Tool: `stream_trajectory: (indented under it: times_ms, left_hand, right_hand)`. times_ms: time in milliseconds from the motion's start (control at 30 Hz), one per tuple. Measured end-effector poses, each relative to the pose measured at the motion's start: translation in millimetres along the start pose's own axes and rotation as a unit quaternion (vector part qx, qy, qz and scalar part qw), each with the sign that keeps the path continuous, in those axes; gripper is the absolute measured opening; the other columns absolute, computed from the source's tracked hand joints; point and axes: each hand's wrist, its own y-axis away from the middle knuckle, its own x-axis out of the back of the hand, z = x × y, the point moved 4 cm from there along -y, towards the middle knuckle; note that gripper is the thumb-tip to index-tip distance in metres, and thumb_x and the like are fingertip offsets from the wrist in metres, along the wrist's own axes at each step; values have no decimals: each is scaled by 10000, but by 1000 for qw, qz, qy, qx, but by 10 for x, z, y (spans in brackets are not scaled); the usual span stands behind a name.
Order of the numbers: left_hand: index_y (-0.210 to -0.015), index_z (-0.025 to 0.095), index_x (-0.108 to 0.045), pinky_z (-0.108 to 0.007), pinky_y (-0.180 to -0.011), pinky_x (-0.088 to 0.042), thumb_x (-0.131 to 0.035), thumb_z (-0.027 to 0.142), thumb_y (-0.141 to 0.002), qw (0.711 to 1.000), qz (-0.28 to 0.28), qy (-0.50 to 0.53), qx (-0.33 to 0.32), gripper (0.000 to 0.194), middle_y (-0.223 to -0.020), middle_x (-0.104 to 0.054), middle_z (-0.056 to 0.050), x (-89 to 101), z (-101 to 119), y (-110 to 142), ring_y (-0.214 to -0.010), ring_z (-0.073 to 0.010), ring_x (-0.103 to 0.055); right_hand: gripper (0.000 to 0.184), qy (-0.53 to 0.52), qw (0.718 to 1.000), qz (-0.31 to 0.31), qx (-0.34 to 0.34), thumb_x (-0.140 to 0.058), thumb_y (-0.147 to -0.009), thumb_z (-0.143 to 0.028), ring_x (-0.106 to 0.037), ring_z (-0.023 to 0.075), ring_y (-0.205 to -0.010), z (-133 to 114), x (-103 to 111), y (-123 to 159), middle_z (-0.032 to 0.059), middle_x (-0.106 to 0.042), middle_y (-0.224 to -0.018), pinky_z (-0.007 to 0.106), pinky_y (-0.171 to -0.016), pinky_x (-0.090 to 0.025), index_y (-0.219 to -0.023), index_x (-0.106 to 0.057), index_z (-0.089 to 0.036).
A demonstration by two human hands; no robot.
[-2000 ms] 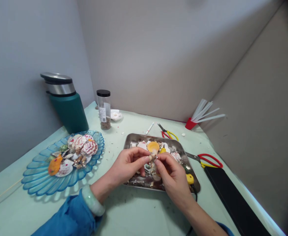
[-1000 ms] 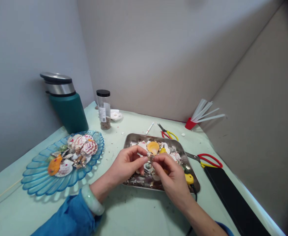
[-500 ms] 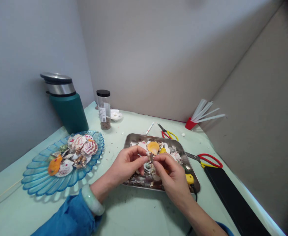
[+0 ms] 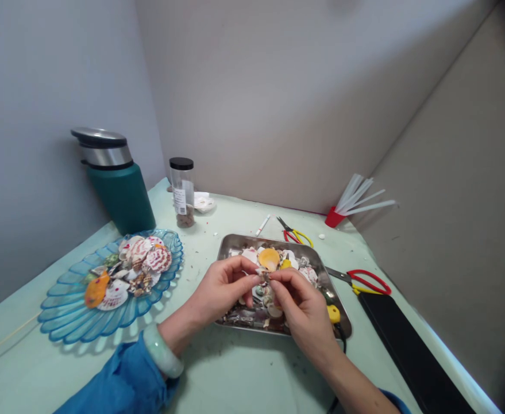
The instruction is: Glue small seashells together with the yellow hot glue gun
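My left hand [image 4: 230,282] pinches a small brownish-white seashell [image 4: 263,275] between thumb and fingers. From the other side, the thumb and forefinger of my right hand [image 4: 297,296] close on the same piece, hiding much of it. Both hands are held over a metal tray [image 4: 342,322] full of mixed shells, among them an orange scallop shell [image 4: 269,259]. A yellow tool [image 4: 333,314] with a black cord lies in the tray, partly covered by my right hand.
Left stands a blue scalloped plate [image 4: 58,307] of shells, with a green bottle [image 4: 120,195] and clear jar [image 4: 183,195] behind. Yellow-and-red-handled scissors [image 4: 368,282], small snips [image 4: 295,233], a red cup [image 4: 334,217] of whitish sticks and a black slab [image 4: 407,345] lie around the tray's right.
My right fingertips have shifted slightly at the small shell, and its visible part looks slightly different. Both arms stay in place.
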Motion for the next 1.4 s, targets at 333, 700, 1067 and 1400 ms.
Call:
stream_trajectory:
  times_ms: [333,700,1067,1400]
  left_hand:
    - [-773,138,-585,-193,-475,-427,-719,342,-711,1000,10,6,7,251,-539,-564,56,14,-23,-11,-440,-73,-539]
    - [-786,139,-610,-211,-479,-428,-756,413,-657,1000,16,10,11,336,-571,-590,46,10,-37,-16,-436,-76,-537]
    - [-772,120,-655,-207,-499,-419,-727,374,-697,996,85,3,-14,274,-518,-597,23,81,71,115,-443,-85,-529]
    - [-865,155,-706,-254,-580,-466,-567,305,-862,840,276,-458,-96,204,-737,-714,-54,701,346,734,-606,-148,-629]
  right_hand:
    - [140,-4,1000,-9,-4,-520,-913,-303,-542,147,-662,25,-14,2,21,-590,-780,239,-546,-423,-865,-602,-201]
    - [150,6,1000,-8,22,-520,-911,-305,-550,159,-675,-1,0,3,23,-580,-760,251,-546,-420,-859,-608,-195]
    - [236,42,999,-1,27,-527,-890,-398,-605,201,-709,107,22,-4,55,-656,-839,291,-593,-457,-984,-623,-204]
    - [318,104,993,11,49,-553,-797,-513,-664,272,-855,375,16,-57,58,-713,-991,358,-697,-509,-949,-679,-263]
